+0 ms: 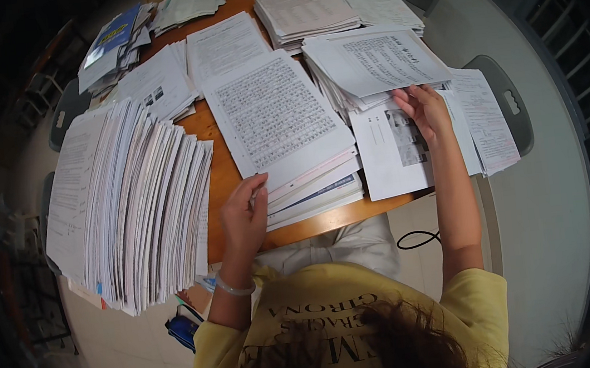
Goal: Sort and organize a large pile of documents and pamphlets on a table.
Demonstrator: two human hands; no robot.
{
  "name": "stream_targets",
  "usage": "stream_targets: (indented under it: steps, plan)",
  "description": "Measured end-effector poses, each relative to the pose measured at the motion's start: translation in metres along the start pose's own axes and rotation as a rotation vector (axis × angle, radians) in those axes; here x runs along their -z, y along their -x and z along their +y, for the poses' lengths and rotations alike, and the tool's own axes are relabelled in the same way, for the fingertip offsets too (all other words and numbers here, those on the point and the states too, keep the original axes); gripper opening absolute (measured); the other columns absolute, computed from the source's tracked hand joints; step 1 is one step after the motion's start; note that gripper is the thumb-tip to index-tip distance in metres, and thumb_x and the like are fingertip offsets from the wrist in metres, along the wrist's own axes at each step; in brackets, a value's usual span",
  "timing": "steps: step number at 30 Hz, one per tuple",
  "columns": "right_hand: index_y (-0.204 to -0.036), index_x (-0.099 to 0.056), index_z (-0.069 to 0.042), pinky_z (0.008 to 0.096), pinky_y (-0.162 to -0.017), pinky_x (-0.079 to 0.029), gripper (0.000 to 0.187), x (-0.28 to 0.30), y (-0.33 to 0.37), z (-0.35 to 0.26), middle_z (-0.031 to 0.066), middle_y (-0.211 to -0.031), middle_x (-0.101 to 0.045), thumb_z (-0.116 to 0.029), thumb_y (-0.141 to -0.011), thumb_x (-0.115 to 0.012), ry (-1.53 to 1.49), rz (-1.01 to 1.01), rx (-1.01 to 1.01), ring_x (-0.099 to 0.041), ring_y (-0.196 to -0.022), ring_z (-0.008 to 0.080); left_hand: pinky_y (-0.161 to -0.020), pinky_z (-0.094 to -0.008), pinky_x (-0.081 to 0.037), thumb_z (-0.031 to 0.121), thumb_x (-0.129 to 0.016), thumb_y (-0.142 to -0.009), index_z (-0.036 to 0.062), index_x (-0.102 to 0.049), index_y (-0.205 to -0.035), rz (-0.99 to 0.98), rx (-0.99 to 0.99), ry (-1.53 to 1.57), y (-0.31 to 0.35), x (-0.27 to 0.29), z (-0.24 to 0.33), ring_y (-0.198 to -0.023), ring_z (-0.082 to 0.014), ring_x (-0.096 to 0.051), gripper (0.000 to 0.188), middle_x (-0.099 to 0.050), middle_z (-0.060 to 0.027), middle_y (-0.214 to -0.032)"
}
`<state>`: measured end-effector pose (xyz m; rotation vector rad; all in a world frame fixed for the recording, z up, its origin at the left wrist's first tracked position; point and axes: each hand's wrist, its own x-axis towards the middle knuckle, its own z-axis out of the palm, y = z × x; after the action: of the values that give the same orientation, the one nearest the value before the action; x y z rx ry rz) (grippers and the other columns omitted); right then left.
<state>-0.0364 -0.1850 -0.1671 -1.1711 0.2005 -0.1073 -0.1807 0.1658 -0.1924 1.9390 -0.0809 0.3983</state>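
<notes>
A round wooden table (215,165), covered with stacks of printed paper, is being viewed from above. The left hand (243,217) is being rested at the lower left corner of the middle stack (282,131), with fingers (256,186) curled together against the edges of its sheets; whether a sheet is being pinched cannot be told. The right hand (422,112) is being laid flat, fingers spread apart, on a sheet with a photograph (392,151), just under the fanned pile (376,64) at the right. A tall slanted pile (135,201) is being kept at the left edge. A grey chair (505,101) is being seen beside the table.
</notes>
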Motion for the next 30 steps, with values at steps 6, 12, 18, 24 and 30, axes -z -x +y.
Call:
stream_targets:
  steps: [6,12,18,24,30]
  plan:
    - [-0.132,-0.028,0.008,0.0329,-0.086,-0.053,0.053,-0.021,0.035,0.003,0.0209,-0.127,-0.041,-0.001,-0.086,-0.053,0.046,0.14,0.09,-0.056,-0.107,0.0264,-0.091,-0.0405,-0.043,0.004,-0.064,-0.076,0.0004,-0.063,-0.1,-0.087,-0.321,-0.356,-0.008,-0.001,-0.004,-0.106,-0.0327,-0.055,0.024,-0.062,-0.0161,-0.106]
    - [-0.117,-0.052,-0.003,0.0293,-0.09,-0.043,0.036,-0.043,0.064,0.025,0.0108,-0.13,-0.044,0.0,-0.081,-0.054,0.732,-0.093,0.65,-0.049,-0.11,0.0187,-0.098,-0.0425,-0.039,0.008,-0.068,-0.073,0.0013,-0.063,-0.102,-0.124,-0.284,-0.409,-0.011,-0.005,-0.022,-0.116,-0.0326,-0.049,0.03,-0.059,-0.0155,-0.114]
    - [-0.103,-0.06,-0.001,0.0352,-0.093,-0.041,0.026,-0.084,0.087,0.037,0.0134,-0.113,-0.057,-0.006,-0.078,-0.059,1.126,-0.467,0.788,-0.05,-0.11,0.0292,-0.09,-0.036,-0.046,0.007,-0.069,-0.072,-0.0013,-0.064,-0.099,-0.108,-0.259,-0.378,-0.013,0.001,-0.024,-0.112,-0.03,-0.055,0.028,-0.061,-0.0159,-0.112]
    - [-0.11,-0.059,0.0,0.0405,-0.099,-0.037,0.035,-0.103,0.093,0.057,0.0156,-0.121,-0.054,-0.014,-0.077,-0.064,1.192,-0.664,0.685,-0.047,-0.116,0.0322,-0.073,-0.0308,-0.053,0.008,-0.07,-0.073,-0.0004,-0.067,-0.093,-0.08,-0.145,-0.289,-0.008,0.011,-0.025,-0.098,-0.0239,-0.063,0.022,-0.066,-0.0138,-0.102]
    - [-0.106,-0.061,-0.001,0.0381,-0.098,-0.039,0.032,-0.111,0.092,0.072,0.0145,-0.118,-0.057,-0.015,-0.077,-0.066,1.384,-0.758,0.845,-0.051,-0.113,0.0306,-0.069,-0.0314,-0.053,0.009,-0.068,-0.075,0.0015,-0.066,-0.084,0.038,-0.307,-0.328,-0.009,0.006,-0.028,-0.082,-0.0248,-0.066,0.012,-0.067,-0.0113,-0.088]
